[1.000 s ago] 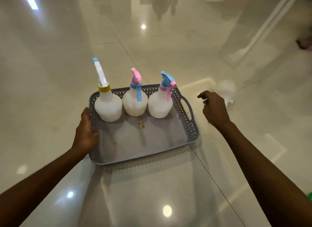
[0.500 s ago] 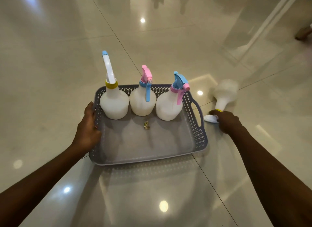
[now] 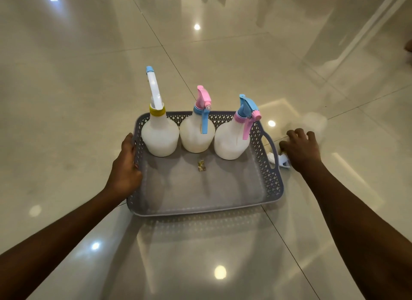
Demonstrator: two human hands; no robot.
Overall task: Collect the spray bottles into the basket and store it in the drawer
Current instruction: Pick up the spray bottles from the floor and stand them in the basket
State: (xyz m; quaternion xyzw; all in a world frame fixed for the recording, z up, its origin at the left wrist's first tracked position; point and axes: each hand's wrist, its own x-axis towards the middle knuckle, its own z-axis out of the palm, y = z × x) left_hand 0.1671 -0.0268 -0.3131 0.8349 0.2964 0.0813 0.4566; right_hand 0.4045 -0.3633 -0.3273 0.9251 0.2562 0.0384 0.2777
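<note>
The left hand [image 3: 126, 165] is gripping the grey basket's [image 3: 200, 207] left rim; three spray bottles [image 3: 196, 132] are standing along its far side; the right hand [image 3: 301, 150] is closing around a blurred fourth bottle [image 3: 315, 123] lying right of it

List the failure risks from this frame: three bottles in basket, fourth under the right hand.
1. The fourth bottle lies on the glossy floor, motion-blurred under the right hand; the grip looks unsettled, so it may slip or roll.
2. Three upright bottles crowd the basket's far edge; bringing in the fourth could topple one.
3. The left hand holds only one side; lifting may tilt it.
</note>
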